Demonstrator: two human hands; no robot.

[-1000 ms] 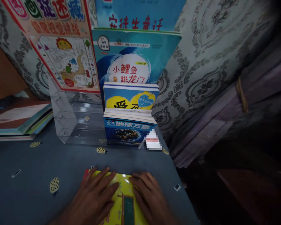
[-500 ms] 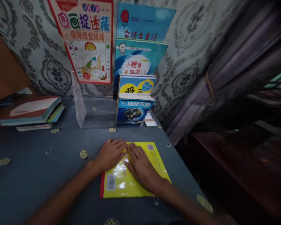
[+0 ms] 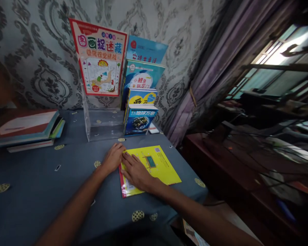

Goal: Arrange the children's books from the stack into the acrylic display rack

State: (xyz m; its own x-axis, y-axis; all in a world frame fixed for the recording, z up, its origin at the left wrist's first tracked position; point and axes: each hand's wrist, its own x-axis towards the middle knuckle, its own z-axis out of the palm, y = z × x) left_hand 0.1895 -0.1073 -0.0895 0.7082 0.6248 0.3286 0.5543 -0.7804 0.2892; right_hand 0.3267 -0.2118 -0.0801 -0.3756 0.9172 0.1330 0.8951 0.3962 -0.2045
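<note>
A yellow book (image 3: 166, 171) with a red spine lies closed on the table, its back cover up, showing a small green board picture and a printed code. My right hand (image 3: 137, 173) rests flat on the left part of the cover, fingers stretched toward the top left corner. At that corner, my left hand (image 3: 114, 158) touches the book's edge by the spine, its fingers slightly bent and close to my right fingertips. Neither hand grips the book. Part of the barcode is hidden under my right hand.
Behind the book stands a clear acrylic rack (image 3: 87, 119) holding a red-bordered picture book (image 3: 102, 65) and a blue earth book (image 3: 140, 123) with others behind it. Stacked books (image 3: 25, 126) lie at left. The patterned tablecloth (image 3: 74, 177) ends at right, beside a dark red surface (image 3: 220, 164).
Both hands have slid to the left over the cover, toward the spine, uncovering the board picture. The book has turned slightly. My view has shifted, showing more of the right side.
</note>
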